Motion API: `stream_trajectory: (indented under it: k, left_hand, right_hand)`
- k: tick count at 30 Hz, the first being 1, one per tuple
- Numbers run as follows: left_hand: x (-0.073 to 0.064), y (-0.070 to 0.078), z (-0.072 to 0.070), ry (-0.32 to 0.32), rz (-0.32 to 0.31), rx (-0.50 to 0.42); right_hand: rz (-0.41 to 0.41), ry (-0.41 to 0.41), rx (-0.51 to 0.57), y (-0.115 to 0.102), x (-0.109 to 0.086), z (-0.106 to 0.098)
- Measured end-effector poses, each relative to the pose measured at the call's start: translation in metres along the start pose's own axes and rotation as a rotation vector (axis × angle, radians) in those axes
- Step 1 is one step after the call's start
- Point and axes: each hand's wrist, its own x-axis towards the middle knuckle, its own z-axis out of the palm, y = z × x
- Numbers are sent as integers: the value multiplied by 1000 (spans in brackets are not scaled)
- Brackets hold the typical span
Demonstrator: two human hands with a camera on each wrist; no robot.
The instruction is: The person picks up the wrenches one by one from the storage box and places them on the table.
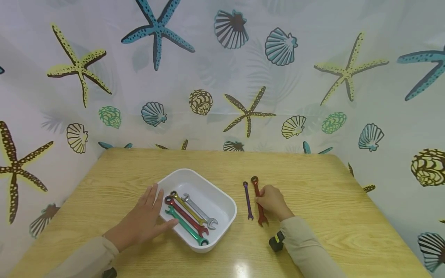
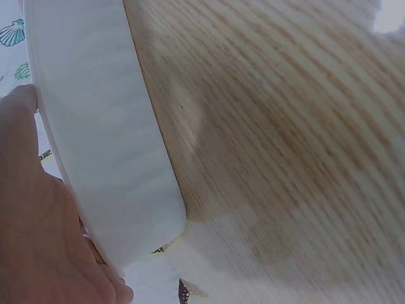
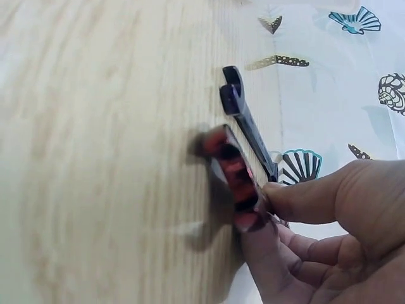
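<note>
My right hand [image 1: 271, 200] pinches a red combination wrench [image 1: 257, 189] between thumb and fingers, to the right of the white tub. In the right wrist view the open-end jaw of that red wrench [image 3: 237, 180] points toward the camera, close over the table. A slimmer purple wrench [image 1: 248, 200] lies beside it on the left. With fingers spread, my left hand [image 1: 142, 220] rests on the left rim of the white tub [image 1: 222, 200]. Inside the tub lie a silver wrench [image 1: 199, 210], a gold wrench [image 1: 189, 209], another red wrench [image 1: 185, 216] and a green wrench [image 1: 187, 227], side by side.
The wood-grain table [image 1: 313, 181] extends around the tub. A white curtain [image 1: 208, 73] printed with starfish and shells hangs along its back and sides. A black wrist device [image 1: 276, 242] sits at the right sleeve.
</note>
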Motion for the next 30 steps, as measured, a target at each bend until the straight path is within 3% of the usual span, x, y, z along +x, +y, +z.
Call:
stream_trajectory:
  k: [15,30]
  left_hand:
    - [-1,2,-2,12,5,-13]
    - [-1,0,-1,2,4,-21]
  right_hand:
    - [9,36,-109,-7,-2,2]
    - [11,34,-116,-7,-2,3]
